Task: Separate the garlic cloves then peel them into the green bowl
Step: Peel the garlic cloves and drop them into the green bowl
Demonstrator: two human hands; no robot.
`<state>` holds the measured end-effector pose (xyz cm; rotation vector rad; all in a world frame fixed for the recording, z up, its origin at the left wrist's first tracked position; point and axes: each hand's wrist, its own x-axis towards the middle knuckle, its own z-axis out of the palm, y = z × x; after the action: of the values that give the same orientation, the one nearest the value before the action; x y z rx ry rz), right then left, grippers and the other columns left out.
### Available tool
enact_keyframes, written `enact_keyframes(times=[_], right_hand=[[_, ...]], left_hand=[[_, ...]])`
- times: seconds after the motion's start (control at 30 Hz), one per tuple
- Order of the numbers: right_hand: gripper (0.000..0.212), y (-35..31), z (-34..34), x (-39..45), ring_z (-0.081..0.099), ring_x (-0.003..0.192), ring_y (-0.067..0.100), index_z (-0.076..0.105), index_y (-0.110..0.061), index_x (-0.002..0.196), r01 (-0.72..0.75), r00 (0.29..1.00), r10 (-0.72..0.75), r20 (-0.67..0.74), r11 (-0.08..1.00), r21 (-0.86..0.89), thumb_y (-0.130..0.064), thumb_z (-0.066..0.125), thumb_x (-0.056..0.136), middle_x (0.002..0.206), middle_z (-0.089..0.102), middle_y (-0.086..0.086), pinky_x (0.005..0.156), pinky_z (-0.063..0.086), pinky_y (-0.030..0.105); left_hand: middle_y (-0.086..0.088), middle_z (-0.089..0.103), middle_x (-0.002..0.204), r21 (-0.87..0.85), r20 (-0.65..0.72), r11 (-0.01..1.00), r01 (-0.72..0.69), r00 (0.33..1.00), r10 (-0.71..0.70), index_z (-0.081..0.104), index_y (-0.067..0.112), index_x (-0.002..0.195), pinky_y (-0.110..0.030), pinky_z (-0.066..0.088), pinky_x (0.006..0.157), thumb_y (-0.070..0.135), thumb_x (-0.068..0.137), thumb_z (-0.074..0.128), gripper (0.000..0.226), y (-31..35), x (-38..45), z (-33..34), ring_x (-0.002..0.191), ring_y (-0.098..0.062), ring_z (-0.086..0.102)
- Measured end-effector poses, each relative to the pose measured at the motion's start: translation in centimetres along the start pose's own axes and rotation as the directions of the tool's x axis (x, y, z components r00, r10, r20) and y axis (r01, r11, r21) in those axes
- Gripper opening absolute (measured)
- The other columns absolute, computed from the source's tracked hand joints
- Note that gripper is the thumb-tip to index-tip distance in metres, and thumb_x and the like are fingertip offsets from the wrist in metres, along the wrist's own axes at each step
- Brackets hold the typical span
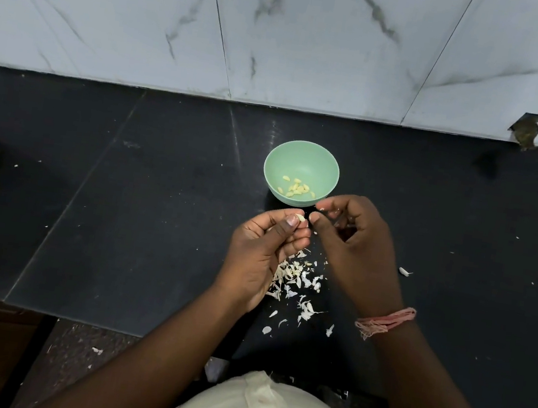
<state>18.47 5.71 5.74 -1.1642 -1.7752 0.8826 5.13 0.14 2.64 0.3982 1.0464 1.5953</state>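
Now my left hand (263,248) pinches a garlic clove (300,217) between thumb and fingers, its long axis pointing toward my curled right hand (355,247), just below the green bowl (302,160).

You see one bowl (302,160) holding about a dozen peeled cloves (297,187), and your two hands, left (262,254) and right (357,251), just below it.

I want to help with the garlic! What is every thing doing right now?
green bowl: upright, holds peeled cloves
garlic clove: pinched in left hand
right hand: fingers curled, at the clove
garlic skins: scattered on black counter
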Motion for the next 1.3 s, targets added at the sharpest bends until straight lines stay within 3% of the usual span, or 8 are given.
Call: enact_keyframes(times=[0.13,0.43,0.53,0.6,0.97,1.13,1.23,1.3], right_hand=[[0.009,0.1,0.1,-0.1,0.058,0.078,0.005,0.07,-0.018,0.094,0.042,0.994,-0.039,0.106,0.999,-0.027,-0.01,0.074,0.09,0.089,0.062,-0.005,0.069,0.043,0.01],[0.005,1.1,0.4,0.0,0.052,0.08,0.004,0.059,-0.013,0.095,0.124,0.962,-0.096,0.256,0.988,-0.095,-0.008,0.06,0.098,0.091,0.054,-0.004,0.069,0.036,0.009],[0.002,1.4,0.6,-0.2,0.048,0.082,0.002,0.055,-0.009,0.097,0.177,0.955,-0.138,0.263,0.975,-0.132,-0.008,0.054,0.099,0.093,0.051,-0.001,0.07,0.035,0.011],[0.002,1.8,0.8,-0.2,0.048,0.083,0.01,0.052,-0.008,0.099,0.189,0.95,-0.14,0.278,0.969,-0.157,-0.01,0.051,0.099,0.096,0.05,0.002,0.07,0.034,0.017],[0.032,1.7,1.8,-0.1,0.042,0.088,0.018,0.049,-0.005,0.1,0.273,0.943,-0.203,0.263,0.925,-0.266,-0.027,0.031,0.085,0.1,0.039,0.001,0.075,0.03,0.026],[0.018,2.1,2.5,-0.3,0.044,0.093,0.022,0.047,-0.003,0.104,0.302,0.944,-0.243,0.224,0.91,-0.283,-0.005,0.045,0.085,0.104,0.035,0.001,0.08,0.039,0.033],[0.013,1.7,2.7,-0.5,0.048,0.096,0.02,0.047,-0.004,0.105,0.241,0.962,-0.21,0.173,0.953,-0.184,-0.01,0.041,0.095,0.107,0.042,0.003,0.084,0.04,0.027],[0.014,1.3,2.8,-0.8,0.051,0.093,0.012,0.046,-0.009,0.104,0.105,0.989,-0.099,0.107,0.993,-0.058,-0.019,0.037,0.104,0.104,0.049,0.001,0.083,0.041,0.021]], left_hand=[[-0.018,0.074,0.096,0.083,0.025,0.996,-0.031,0.999,0.029,0.068,-0.01,0.112,-0.024,0.06,0.079,0.007,0.094,0.064,0.025,0.0,0.0,-0.1,0.083,-0.016,0.07],[-0.016,0.074,0.089,0.214,0.03,0.971,-0.109,0.994,0.105,0.074,-0.004,0.103,-0.022,0.056,0.072,0.002,0.093,0.067,0.014,0.0,0.1,-0.1,0.079,-0.014,0.068],[-0.018,0.074,0.092,0.225,0.037,0.967,-0.119,0.993,0.114,0.073,-0.006,0.105,-0.022,0.056,0.072,0.002,0.093,0.067,0.016,0.0,0.0,0.0,0.08,-0.015,0.069],[-0.019,0.075,0.093,0.218,0.028,0.969,-0.114,0.993,0.11,0.072,-0.008,0.106,-0.021,0.056,0.072,0.001,0.093,0.067,0.017,0.0,-0.1,0.2,0.079,-0.014,0.069],[-0.021,0.074,0.094,0.154,-0.026,0.984,-0.092,0.995,0.097,0.072,-0.009,0.107,-0.022,0.056,0.07,0.002,0.088,0.07,0.022,-0.1,0.2,0.2,0.079,-0.017,0.069],[-0.014,0.074,0.088,-0.01,-0.047,1.0,0.008,0.999,-0.008,0.071,-0.009,0.106,-0.019,0.055,0.066,0.001,0.094,0.062,0.017,-0.5,0.1,0.9,0.074,-0.012,0.068],[-0.014,0.073,0.092,-0.177,-0.059,0.979,0.099,0.992,-0.111,0.07,-0.006,0.108,-0.021,0.059,0.076,0.005,0.093,0.065,0.019,-0.5,0.2,1.5,0.079,-0.013,0.069],[-0.013,0.072,0.089,-0.266,-0.077,0.952,0.152,0.981,-0.178,0.07,-0.003,0.105,-0.021,0.06,0.077,0.006,0.094,0.064,0.015,-0.1,0.3,1.7,0.078,-0.012,0.069]])
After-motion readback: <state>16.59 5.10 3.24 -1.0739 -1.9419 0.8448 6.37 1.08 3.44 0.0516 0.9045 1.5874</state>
